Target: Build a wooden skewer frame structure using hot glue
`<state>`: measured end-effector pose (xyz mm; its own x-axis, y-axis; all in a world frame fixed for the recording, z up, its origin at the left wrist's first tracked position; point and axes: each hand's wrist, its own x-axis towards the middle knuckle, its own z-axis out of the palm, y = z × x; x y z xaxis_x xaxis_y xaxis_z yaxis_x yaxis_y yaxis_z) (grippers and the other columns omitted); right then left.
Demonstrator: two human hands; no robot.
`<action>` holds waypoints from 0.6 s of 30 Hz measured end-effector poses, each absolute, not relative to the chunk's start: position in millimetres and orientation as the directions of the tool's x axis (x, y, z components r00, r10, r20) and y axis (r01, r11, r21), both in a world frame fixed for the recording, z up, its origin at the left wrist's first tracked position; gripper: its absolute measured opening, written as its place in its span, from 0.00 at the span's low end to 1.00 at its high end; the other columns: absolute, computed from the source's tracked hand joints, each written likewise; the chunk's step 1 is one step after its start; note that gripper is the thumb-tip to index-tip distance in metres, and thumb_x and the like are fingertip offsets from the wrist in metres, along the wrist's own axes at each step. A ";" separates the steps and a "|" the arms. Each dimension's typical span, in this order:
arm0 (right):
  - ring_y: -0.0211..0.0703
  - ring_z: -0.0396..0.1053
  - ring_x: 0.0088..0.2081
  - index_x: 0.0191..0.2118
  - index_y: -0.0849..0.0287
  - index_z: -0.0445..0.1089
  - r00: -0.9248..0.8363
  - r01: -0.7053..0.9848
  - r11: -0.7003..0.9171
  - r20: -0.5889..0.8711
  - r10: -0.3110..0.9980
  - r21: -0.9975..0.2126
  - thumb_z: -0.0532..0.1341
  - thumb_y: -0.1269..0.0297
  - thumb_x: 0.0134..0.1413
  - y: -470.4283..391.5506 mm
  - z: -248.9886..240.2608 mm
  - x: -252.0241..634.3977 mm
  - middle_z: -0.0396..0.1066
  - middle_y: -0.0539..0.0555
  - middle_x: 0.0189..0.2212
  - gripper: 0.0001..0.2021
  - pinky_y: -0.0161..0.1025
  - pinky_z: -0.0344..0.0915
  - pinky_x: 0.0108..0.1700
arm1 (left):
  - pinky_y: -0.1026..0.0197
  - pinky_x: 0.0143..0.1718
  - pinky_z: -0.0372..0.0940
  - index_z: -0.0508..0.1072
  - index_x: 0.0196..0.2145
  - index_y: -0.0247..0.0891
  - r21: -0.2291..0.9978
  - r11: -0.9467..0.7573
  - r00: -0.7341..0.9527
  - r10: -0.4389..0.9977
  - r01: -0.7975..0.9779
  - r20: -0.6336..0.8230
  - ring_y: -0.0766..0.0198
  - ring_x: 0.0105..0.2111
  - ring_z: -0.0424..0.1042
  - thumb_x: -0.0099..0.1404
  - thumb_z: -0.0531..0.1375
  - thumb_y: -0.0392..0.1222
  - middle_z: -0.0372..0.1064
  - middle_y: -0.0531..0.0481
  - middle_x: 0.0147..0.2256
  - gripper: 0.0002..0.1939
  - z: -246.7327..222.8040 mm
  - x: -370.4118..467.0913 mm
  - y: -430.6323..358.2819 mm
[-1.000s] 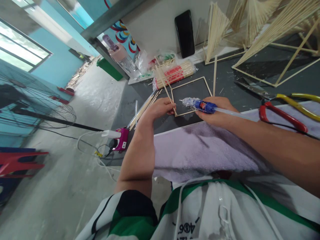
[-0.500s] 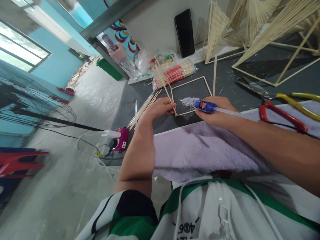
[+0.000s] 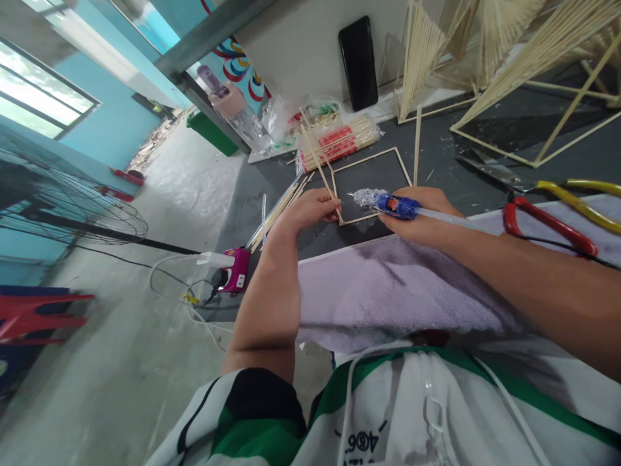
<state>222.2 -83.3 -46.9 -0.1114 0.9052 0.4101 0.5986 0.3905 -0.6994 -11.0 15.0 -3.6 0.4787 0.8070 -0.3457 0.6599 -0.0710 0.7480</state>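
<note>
My left hand (image 3: 321,208) pinches a thin wooden stick (image 3: 320,165) near its lower end, at the near left corner of a square stick frame (image 3: 366,159) lying on the dark tabletop. The stick leans up and away from that corner. My right hand (image 3: 421,206) is wrapped round a blue hot glue gun (image 3: 398,205), its nozzle crusted with dried glue and pointing left over the frame, apart from the held stick. A clear glue stick (image 3: 458,221) runs out of the gun's back. Another stick (image 3: 416,145) stands up at the frame's right side.
Beyond the frame lies a red-labelled pack of sticks (image 3: 339,144); a black phone (image 3: 358,63) leans on the wall. Finished stick structures (image 3: 533,71) stand far right. Scissors with yellow handles (image 3: 577,197) and red-handled pliers (image 3: 548,230) lie right. A pink power socket (image 3: 236,272) sits at the left edge.
</note>
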 end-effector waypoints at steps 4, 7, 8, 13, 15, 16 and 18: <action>0.42 0.69 0.29 0.24 0.54 0.67 -0.111 0.599 0.383 0.401 0.910 -0.703 0.62 0.60 0.51 -83.9 -46.8 222.3 0.71 0.51 0.26 0.08 0.39 0.63 0.33 | 0.65 0.31 0.65 0.71 0.28 0.32 0.753 -0.082 0.488 0.806 0.653 -0.335 0.70 0.25 0.69 0.67 0.56 0.36 0.72 0.49 0.26 0.10 -3.8 -11.2 14.9; 0.41 0.69 0.29 0.24 0.54 0.67 -0.114 0.607 0.388 0.407 0.906 -0.694 0.62 0.60 0.51 -83.9 -46.4 221.9 0.71 0.50 0.25 0.08 0.38 0.62 0.33 | 0.66 0.31 0.65 0.72 0.29 0.32 0.756 -0.073 0.486 0.805 0.650 -0.340 0.70 0.25 0.69 0.67 0.57 0.36 0.72 0.49 0.26 0.10 -4.1 -11.4 15.3; 0.41 0.69 0.29 0.24 0.54 0.67 -0.116 0.609 0.391 0.410 0.905 -0.690 0.62 0.61 0.51 -83.9 -46.2 221.8 0.71 0.50 0.25 0.08 0.38 0.62 0.33 | 0.66 0.30 0.65 0.71 0.29 0.32 0.759 -0.069 0.487 0.803 0.647 -0.343 0.71 0.25 0.69 0.67 0.57 0.36 0.72 0.50 0.26 0.09 -4.1 -11.4 15.5; 0.41 0.69 0.30 0.25 0.55 0.67 -0.123 0.612 0.394 0.410 0.904 -0.685 0.62 0.62 0.50 -84.0 -45.0 221.7 0.71 0.51 0.26 0.07 0.37 0.61 0.33 | 0.67 0.30 0.65 0.71 0.28 0.32 0.758 -0.064 0.489 0.798 0.649 -0.352 0.72 0.24 0.69 0.67 0.57 0.35 0.72 0.50 0.25 0.09 -4.0 -11.3 16.3; 0.40 0.69 0.30 0.25 0.56 0.67 -0.127 0.613 0.389 0.400 0.908 -0.688 0.62 0.62 0.50 -84.1 -44.4 221.9 0.71 0.51 0.25 0.07 0.37 0.60 0.33 | 0.67 0.30 0.65 0.71 0.28 0.32 0.759 -0.067 0.488 0.801 0.647 -0.346 0.72 0.24 0.69 0.67 0.57 0.35 0.72 0.50 0.25 0.09 -4.2 -11.3 16.7; 0.40 0.68 0.29 0.25 0.56 0.67 -0.129 0.613 0.389 0.398 0.908 -0.688 0.62 0.62 0.50 -84.1 -44.1 222.0 0.71 0.51 0.25 0.07 0.37 0.60 0.32 | 0.67 0.30 0.65 0.71 0.28 0.32 0.761 -0.067 0.489 0.801 0.645 -0.344 0.72 0.24 0.69 0.67 0.57 0.35 0.72 0.50 0.25 0.09 -4.5 -11.4 16.9; 0.40 0.68 0.29 0.25 0.56 0.67 -0.131 0.615 0.387 0.395 0.909 -0.687 0.61 0.61 0.50 -84.2 -43.6 222.1 0.71 0.50 0.25 0.07 0.37 0.60 0.32 | 0.68 0.30 0.65 0.71 0.28 0.32 0.762 -0.063 0.487 0.802 0.644 -0.345 0.72 0.24 0.69 0.67 0.57 0.35 0.72 0.50 0.25 0.09 -5.0 -11.3 17.1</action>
<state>222.1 -84.2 -43.6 -0.1307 0.9092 0.3954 0.6145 0.3872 -0.6873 -11.3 17.1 -5.0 0.4871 0.8021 -0.3455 0.6445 -0.0632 0.7620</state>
